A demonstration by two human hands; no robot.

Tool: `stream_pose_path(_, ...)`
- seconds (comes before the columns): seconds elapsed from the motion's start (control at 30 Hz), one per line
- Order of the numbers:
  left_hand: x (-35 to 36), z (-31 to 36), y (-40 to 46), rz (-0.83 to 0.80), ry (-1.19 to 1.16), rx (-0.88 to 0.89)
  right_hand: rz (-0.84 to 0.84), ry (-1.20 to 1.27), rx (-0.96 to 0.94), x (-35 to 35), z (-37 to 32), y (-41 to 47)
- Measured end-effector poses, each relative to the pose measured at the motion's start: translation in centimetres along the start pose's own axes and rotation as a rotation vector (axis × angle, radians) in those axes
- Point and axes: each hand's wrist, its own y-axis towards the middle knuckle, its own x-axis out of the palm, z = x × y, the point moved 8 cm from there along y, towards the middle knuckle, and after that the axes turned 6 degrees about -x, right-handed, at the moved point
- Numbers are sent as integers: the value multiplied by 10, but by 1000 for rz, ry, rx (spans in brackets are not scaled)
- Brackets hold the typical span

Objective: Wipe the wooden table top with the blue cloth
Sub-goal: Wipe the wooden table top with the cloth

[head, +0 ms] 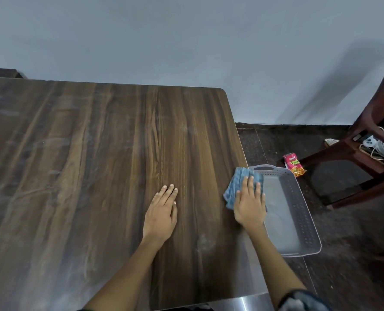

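Note:
The dark wooden table top [96, 164] fills the left and middle of the head view, with pale dusty streaks on it. A crumpled blue cloth [238, 185] lies at the table's right edge, partly hanging past it. My right hand [249, 203] presses flat on the cloth with fingers spread over it. My left hand [162, 209] rests palm down on the bare wood to the left of the cloth, fingers together, holding nothing.
A grey plastic basket [298, 216] sits on the floor right beside the table's right edge, under the cloth's overhang. A red snack packet [294, 164] lies on the dark floor. A brown plastic chair [366, 153] stands at far right. A wall runs behind.

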Motion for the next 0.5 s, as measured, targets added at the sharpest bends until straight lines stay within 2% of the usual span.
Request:
stream_pose_path(0.1,0,1,0,-7,-10,3,-11,2,-28,1,-39,23)
stream_pose_path(0.17,-2,1,-1,-8,-15,5,-38,-3,-135,11,-72,20)
stream_pose_path(0.27,-2,1,0,-14,-15,23,-48,-23,-374,26,-111,-19)
stream_pose_path(0.37,0,0,-2,-26,-18,32,-68,-52,-525,37,-107,-79)
stream_pose_path(0.43,-1,-1,-3,-19,-8,38,-64,-36,-502,38,-79,-104)
stream_pose_path(0.5,-1,-1,-4,-17,0,43,-26,-26,-373,30,-46,-97)
